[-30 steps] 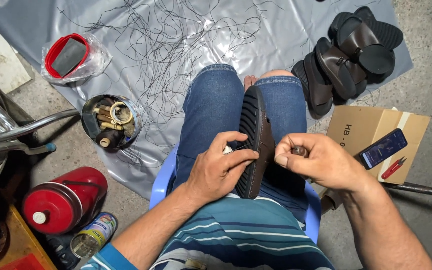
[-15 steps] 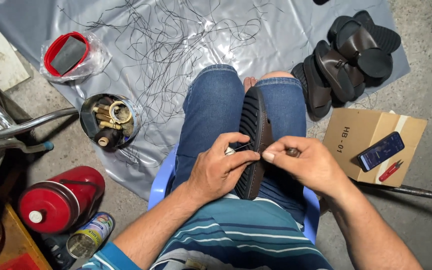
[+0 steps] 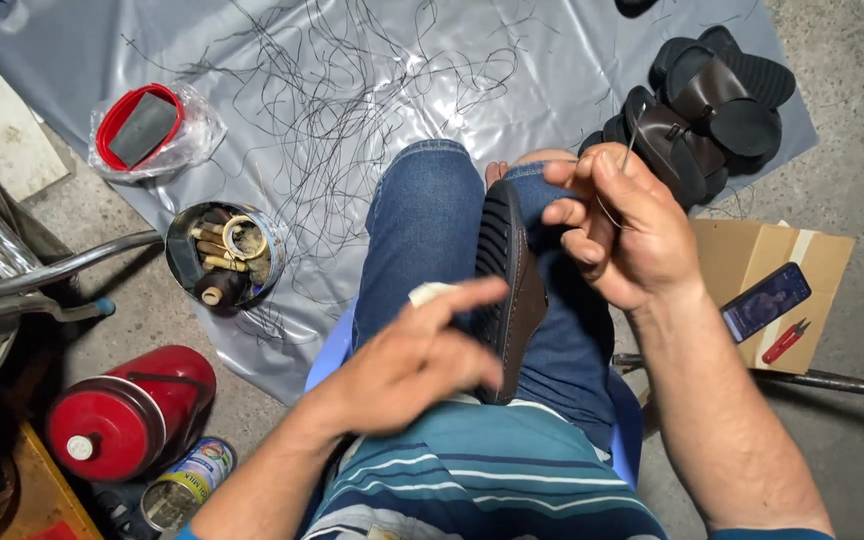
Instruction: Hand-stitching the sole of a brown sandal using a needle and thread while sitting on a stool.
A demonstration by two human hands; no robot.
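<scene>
Sandal [image 3: 514,290] stands on edge between the knees, long axis running away from the body. Left hand [image 3: 422,365], fingers spread, rests against its near side. Right hand [image 3: 622,230] is raised just beside it, pinching a needle [image 3: 631,150] and thread.

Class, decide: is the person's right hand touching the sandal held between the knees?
Apart. The head view shows the right hand raised beside the sandal, denim showing between them; it pinches a needle.

Sandal pile [image 3: 702,110] crowds right hand [image 3: 622,225]
</scene>
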